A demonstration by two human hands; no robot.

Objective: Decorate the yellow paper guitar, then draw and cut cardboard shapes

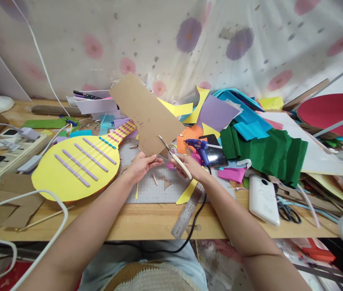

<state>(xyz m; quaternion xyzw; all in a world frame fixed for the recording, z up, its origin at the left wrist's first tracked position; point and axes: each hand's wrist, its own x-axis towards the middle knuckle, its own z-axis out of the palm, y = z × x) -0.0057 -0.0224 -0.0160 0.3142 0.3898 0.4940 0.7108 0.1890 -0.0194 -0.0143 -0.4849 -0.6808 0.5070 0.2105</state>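
My left hand [142, 165] pinches the lower edge of a large brown cardboard sheet [150, 113], which is tilted up over the cutting mat [150, 193]. Faint curved lines are drawn near the sheet's lower end. White-handled scissors [181, 165] are in my right hand [191, 165], its fingers around the handles. Their blades point up and left, at the sheet's lower right part; whether they are biting into the board I cannot tell. Small cardboard offcuts [165, 182] lie below my hands.
A yellow paper lute-like instrument [77, 165] lies left. Right of my hands are a blue glue gun [200, 150], a dark phone [216, 151], green crepe paper [268, 153], and a white power bank-like case [264, 198]. A steel ruler [186, 214] overhangs the front edge; black cable crosses it.
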